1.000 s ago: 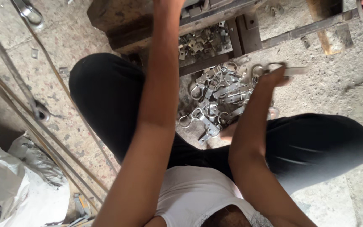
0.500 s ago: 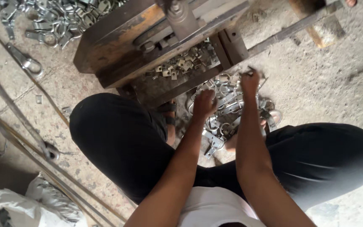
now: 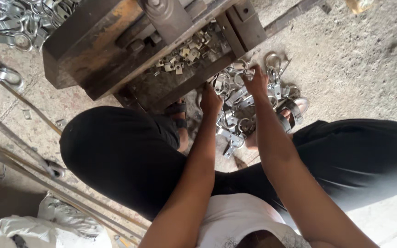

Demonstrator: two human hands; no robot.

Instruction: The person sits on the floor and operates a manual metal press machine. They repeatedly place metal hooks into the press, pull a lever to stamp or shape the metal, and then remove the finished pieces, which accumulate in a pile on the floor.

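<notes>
A rusty press block (image 3: 116,50) sits on the concrete floor (image 3: 359,59). Just beside it lies a heap of metal clamps (image 3: 249,110). The right hand (image 3: 256,81) pinches one clamp; the left hand (image 3: 210,102), clenched, touches the heap. Picking single pieces would avoid tangles.

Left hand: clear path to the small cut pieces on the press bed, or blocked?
Probably yes. The left hand sits at the front edge of the press, just below the small cut pieces. Nothing lies between them, though the ram overhangs the back of that bed. The right hand is off in the clamp pile.
</notes>
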